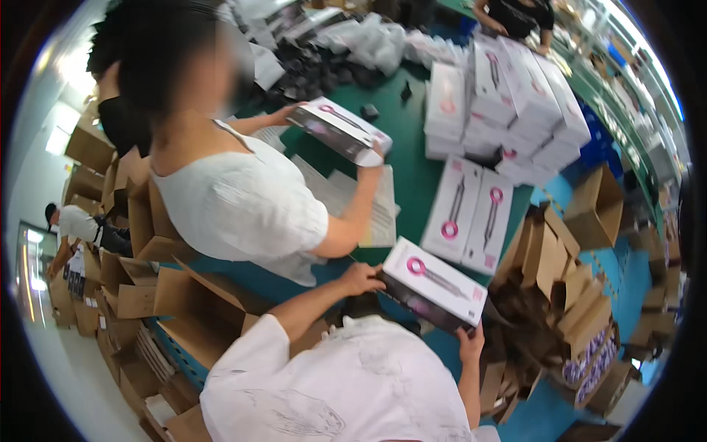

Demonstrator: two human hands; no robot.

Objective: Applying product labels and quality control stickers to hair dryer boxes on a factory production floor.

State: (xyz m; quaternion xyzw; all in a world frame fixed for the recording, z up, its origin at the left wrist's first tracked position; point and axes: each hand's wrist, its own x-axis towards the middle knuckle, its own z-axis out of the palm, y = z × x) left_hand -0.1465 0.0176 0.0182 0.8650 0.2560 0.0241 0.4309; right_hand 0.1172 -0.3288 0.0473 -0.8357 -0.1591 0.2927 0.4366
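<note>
From where I stand, the green tabletop (409,132) anchors everything. At its near edge, the person in the printed white shirt holds up a white box (436,283), its broad face turned upward with a pink-ringed device pictured on it, its dark long side facing the wearer. The left hand (361,279) grips the box's left end; the right hand (470,343) grips its lower right corner. The fingers of both are closed on the cardboard.

On the near right part of the tabletop, two boxes of the same design (454,212) lie flat, side by side and face up. Toward its far right rises a stack of white boxes (515,103), several layers high.

At the tabletop's left side, a co-worker in a white top (243,195) holds a similar box (339,129) above it in both hands, over some printed sheets (379,214). A small black piece (370,112) lies near the tabletop's middle, and pale plastic bags (375,44) crowd its far end. Open brown cartons (541,258) stand off its right edge.
</note>
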